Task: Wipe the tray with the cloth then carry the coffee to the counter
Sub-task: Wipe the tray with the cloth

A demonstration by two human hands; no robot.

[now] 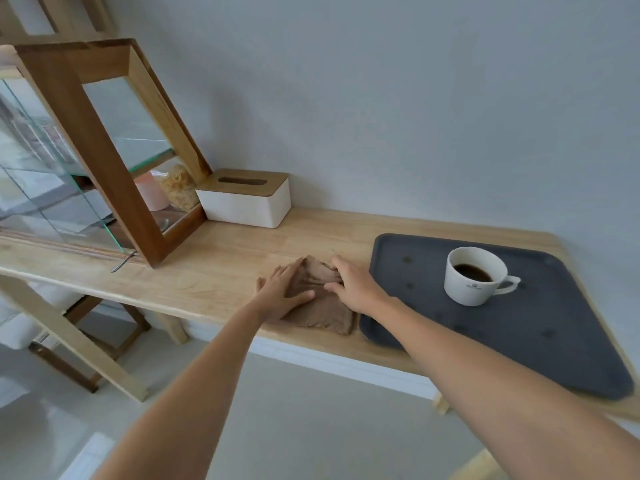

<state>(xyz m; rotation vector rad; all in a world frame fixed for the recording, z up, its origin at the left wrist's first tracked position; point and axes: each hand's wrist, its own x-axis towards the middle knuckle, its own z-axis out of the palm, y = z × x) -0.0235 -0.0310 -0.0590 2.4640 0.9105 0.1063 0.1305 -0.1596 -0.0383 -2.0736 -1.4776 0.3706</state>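
A brown cloth (320, 311) lies on the wooden table (214, 268), just left of a dark grey tray (540, 327). My left hand (282, 292) rests flat on the cloth's left part, fingers spread. My right hand (353, 285) sits on the cloth's right part, its fingers curled into the bunched fabric near the tray's left rim. A white cup of black coffee (474, 275) stands on the tray, handle pointing right. Several dark spots dot the tray's surface.
A white tissue box with a wooden lid (246, 199) stands against the wall. To its left is a wood-and-glass cabinet (104, 157) holding a pink cup and a bag of snacks. A metal spoon (123, 261) lies by the cabinet's foot.
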